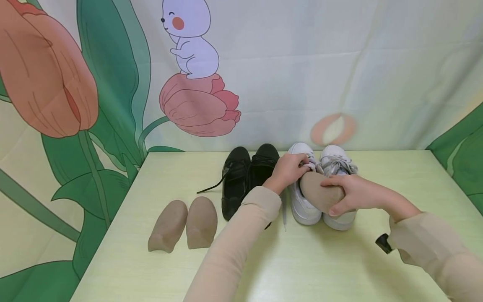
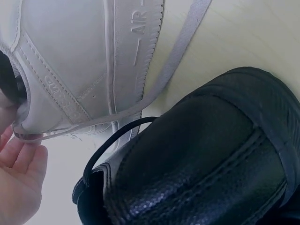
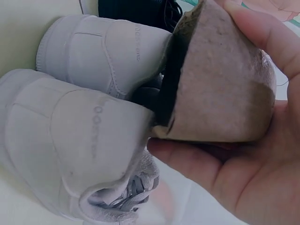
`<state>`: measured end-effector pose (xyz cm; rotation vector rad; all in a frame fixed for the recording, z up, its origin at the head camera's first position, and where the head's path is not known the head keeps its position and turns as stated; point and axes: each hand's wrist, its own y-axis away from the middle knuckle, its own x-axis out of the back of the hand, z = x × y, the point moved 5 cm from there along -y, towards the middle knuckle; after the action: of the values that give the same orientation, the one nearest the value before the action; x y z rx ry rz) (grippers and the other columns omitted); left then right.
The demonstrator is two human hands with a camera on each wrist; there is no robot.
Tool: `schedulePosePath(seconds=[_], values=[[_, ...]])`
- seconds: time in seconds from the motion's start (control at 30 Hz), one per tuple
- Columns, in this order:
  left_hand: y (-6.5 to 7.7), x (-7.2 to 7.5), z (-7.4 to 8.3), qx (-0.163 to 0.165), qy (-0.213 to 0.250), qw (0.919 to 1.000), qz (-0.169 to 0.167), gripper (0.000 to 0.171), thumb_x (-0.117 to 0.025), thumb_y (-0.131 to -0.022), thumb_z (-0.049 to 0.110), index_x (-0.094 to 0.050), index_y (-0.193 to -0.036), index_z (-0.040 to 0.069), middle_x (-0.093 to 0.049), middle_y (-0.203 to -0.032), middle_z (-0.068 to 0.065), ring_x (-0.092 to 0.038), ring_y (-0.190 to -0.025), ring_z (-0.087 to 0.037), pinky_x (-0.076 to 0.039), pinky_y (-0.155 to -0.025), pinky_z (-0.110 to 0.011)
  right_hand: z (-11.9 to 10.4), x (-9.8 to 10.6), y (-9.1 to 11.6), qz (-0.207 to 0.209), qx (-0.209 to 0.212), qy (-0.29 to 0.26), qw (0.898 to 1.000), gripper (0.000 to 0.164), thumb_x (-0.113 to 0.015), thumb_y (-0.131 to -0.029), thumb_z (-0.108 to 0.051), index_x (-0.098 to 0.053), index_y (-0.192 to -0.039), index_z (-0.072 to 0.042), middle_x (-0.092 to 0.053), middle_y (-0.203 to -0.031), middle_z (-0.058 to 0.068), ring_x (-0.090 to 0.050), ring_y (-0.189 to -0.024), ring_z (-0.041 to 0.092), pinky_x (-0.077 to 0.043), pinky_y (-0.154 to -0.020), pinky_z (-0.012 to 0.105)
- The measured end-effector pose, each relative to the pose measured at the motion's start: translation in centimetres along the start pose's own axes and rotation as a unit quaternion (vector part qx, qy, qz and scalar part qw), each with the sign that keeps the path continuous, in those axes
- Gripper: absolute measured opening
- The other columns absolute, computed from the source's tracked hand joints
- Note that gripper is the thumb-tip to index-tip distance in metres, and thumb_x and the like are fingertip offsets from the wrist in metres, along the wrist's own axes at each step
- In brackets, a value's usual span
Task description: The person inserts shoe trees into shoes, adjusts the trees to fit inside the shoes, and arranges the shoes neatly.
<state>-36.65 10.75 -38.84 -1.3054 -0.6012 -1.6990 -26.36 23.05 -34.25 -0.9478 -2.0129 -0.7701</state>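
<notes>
My right hand (image 1: 356, 193) grips a brown moulded-pulp shoe insert (image 1: 320, 192), thumb on one side and fingers on the other. The insert is tilted over the opening of the left white sneaker (image 1: 305, 211); its hollow end shows in the right wrist view. At that sneaker's tongue and laces, my left hand (image 1: 288, 168) pinches the front of the opening, its fingertips partly hidden behind the upper in the left wrist view. A loose white lace (image 2: 173, 61) trails down the sneaker's side. The right white sneaker (image 1: 341, 220) stands alongside, partly behind the insert and my right hand.
A pair of black shoes (image 1: 235, 180) with loose laces stands left of the white sneakers, partly behind my left forearm. Two more brown inserts (image 1: 170, 224) lie on the pale table (image 1: 124, 272) at the left. A printed curtain (image 1: 279, 84) hangs behind the table.
</notes>
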Motion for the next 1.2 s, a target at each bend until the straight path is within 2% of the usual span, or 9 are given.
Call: schedulePosePath(seconds=[0.2, 0.43, 0.57, 0.9, 1.2], values=[[0.0, -0.1, -0.1, -0.003, 0.002, 1.0000, -0.006, 0.018, -0.054, -0.088, 0.031, -0.063, -0.100, 0.022, -0.066, -0.094, 0.006, -0.060, -0.084, -0.011, -0.046, -0.074, -0.023, -0.3, -0.1, -0.2, -0.007, -0.002, 0.006, 1.000, 0.072, -0.073, -0.067, -0.035, -0.049, -0.125, 0.001, -0.048, -0.128, 0.022, -0.046, -0.116, 0.037, -0.044, -0.088, 0.046], [0.0, -0.2, -0.3, -0.003, 0.013, 0.9999, -0.009, 0.016, -0.053, -0.089, 0.033, -0.061, -0.091, 0.020, -0.061, -0.078, 0.005, -0.053, -0.071, -0.011, -0.038, -0.062, -0.020, -0.7, -0.4, -0.6, -0.006, 0.006, 0.022, 1.000, 0.069, -0.074, -0.066, -0.030, -0.051, -0.122, 0.003, -0.051, -0.125, 0.023, -0.050, -0.112, 0.035, -0.045, -0.086, 0.044], [0.0, -0.2, -0.3, 0.001, 0.018, 0.9998, -0.007, 0.015, -0.053, -0.088, 0.034, -0.059, -0.088, 0.020, -0.059, -0.075, 0.005, -0.052, -0.069, -0.011, -0.037, -0.060, -0.020, -0.8, -0.5, -1.0, -0.010, 0.002, 0.029, 1.000, 0.069, -0.074, -0.065, -0.030, -0.051, -0.122, 0.003, -0.052, -0.123, 0.023, -0.053, -0.108, 0.032, -0.046, -0.083, 0.041], [0.0, 0.0, -0.1, -0.012, 0.015, 0.9998, -0.003, 0.013, -0.054, -0.088, 0.025, -0.063, -0.096, 0.018, -0.065, -0.087, 0.005, -0.057, -0.077, -0.011, -0.045, -0.072, -0.022, -0.2, -0.1, -1.3, -0.021, -0.037, 0.005, 0.999, 0.071, -0.072, -0.067, -0.035, -0.050, -0.124, 0.001, -0.051, -0.126, 0.021, -0.048, -0.114, 0.033, -0.044, -0.086, 0.043], [0.2, 0.0, -0.1, -0.027, 0.028, 0.9984, -0.042, 0.024, -0.053, -0.085, 0.013, -0.061, -0.107, 0.018, -0.065, -0.096, 0.004, -0.057, -0.086, -0.012, -0.045, -0.077, -0.021, -0.3, -0.1, -1.4, -0.016, -0.050, 0.012, 0.999, 0.070, -0.072, -0.066, -0.034, -0.050, -0.123, 0.003, -0.055, -0.121, 0.020, -0.051, -0.109, 0.030, -0.046, -0.082, 0.040]])
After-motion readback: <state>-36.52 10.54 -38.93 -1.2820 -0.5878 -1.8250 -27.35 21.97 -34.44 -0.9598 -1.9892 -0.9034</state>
